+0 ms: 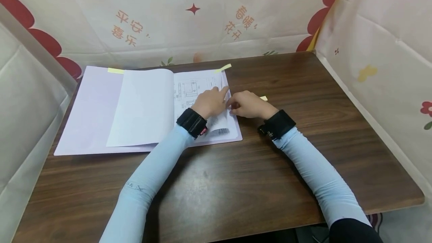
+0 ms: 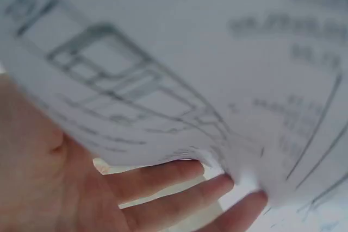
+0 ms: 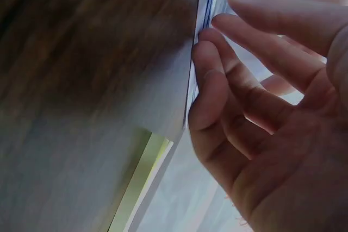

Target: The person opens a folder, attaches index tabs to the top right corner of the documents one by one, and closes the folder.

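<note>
A booklet with a pale lilac cover (image 1: pixel 91 96) lies open on the table. Its left page (image 1: pixel 145 108) is blank, while the right page (image 1: pixel 183 89) carries line drawings. Over that right page, near its outer edge, my left hand (image 1: pixel 210 102) rests with fingers stretched out. In the left wrist view a printed sheet (image 2: pixel 130 58) bulges up beside those fingers, the fingertips right at it. My right hand (image 1: pixel 249 104) is at the booklet's right edge, fingers bent and thumb apart. Its fingertips (image 3: pixel 204 52) touch the stacked page edges (image 3: pixel 209 4) in the right wrist view.
Yellow tabs stick out at the upper left (image 1: pixel 116 71) and upper right (image 1: pixel 223 68) of the booklet; another tab (image 1: pixel 264 98) shows behind my right hand. Brown wooden table (image 1: pixel 287 183) spreads to the front and right. A patterned cloth (image 1: pixel 202 21) hangs along the back and sides.
</note>
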The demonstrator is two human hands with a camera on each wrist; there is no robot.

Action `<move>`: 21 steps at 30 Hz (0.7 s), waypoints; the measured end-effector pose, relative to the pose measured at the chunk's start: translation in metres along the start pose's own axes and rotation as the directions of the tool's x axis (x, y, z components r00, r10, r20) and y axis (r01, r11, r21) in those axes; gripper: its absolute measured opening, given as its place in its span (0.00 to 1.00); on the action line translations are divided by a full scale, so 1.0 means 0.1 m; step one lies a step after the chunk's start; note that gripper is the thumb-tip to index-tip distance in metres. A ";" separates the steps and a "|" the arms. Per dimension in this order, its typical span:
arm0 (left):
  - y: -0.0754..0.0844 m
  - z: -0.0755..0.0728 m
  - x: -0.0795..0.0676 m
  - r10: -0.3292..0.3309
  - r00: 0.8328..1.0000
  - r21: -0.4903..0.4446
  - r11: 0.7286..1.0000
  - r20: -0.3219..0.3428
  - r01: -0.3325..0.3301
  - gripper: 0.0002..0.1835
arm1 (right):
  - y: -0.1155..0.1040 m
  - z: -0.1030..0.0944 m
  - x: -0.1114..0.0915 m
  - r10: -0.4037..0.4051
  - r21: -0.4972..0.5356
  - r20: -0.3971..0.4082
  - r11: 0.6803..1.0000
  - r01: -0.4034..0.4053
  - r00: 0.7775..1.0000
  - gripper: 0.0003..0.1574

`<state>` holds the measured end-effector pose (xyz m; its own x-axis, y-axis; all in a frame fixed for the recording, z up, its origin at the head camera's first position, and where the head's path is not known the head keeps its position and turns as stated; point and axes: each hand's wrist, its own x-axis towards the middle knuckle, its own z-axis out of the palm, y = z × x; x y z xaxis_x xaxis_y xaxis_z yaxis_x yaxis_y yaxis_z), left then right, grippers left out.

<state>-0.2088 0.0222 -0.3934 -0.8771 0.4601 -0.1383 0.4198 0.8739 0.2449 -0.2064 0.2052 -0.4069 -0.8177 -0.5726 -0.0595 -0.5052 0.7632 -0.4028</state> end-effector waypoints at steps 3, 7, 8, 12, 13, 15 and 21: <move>-0.06 -0.15 -0.07 0.016 1.000 0.004 1.000 -0.021 -0.016 0.20 | -0.01 0.03 0.01 0.013 -0.018 0.001 1.000 -0.013 1.000 0.17; -0.19 -0.41 -0.26 -0.009 0.998 -0.027 1.000 -0.060 0.007 0.22 | -0.04 0.03 0.02 0.034 -0.032 0.000 0.999 -0.034 0.999 0.18; -0.24 -0.48 -0.32 -0.014 0.998 -0.027 1.000 -0.067 0.013 0.24 | -0.05 0.03 0.02 0.041 -0.035 0.001 0.999 -0.041 0.999 0.19; -0.53 -0.78 -0.62 -0.036 0.997 -0.023 0.999 -0.076 0.034 0.25 | -0.08 0.04 0.02 0.077 -0.055 0.002 0.996 -0.077 0.997 0.20; -0.63 -0.84 -0.69 -0.038 0.997 -0.020 0.999 -0.073 0.036 0.24 | -0.08 0.04 0.02 0.086 -0.055 0.001 0.995 -0.085 0.996 0.20; -0.82 -0.94 -0.84 -0.042 0.996 -0.011 0.999 -0.074 0.042 0.24 | -0.08 0.05 0.02 0.098 -0.049 -0.001 0.994 -0.098 0.995 0.21; -1.34 -0.91 -1.22 -0.092 0.986 -0.051 0.995 -0.141 0.086 0.36 | -0.05 0.05 0.00 0.110 -0.030 -0.003 0.993 -0.110 0.994 0.20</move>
<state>-0.1794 -0.1659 -0.3218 -0.9360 0.3511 -0.0239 0.3307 0.9010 0.2808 -0.2023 0.1999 -0.4096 -0.8690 -0.4844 -0.1011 -0.4201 0.8302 -0.3664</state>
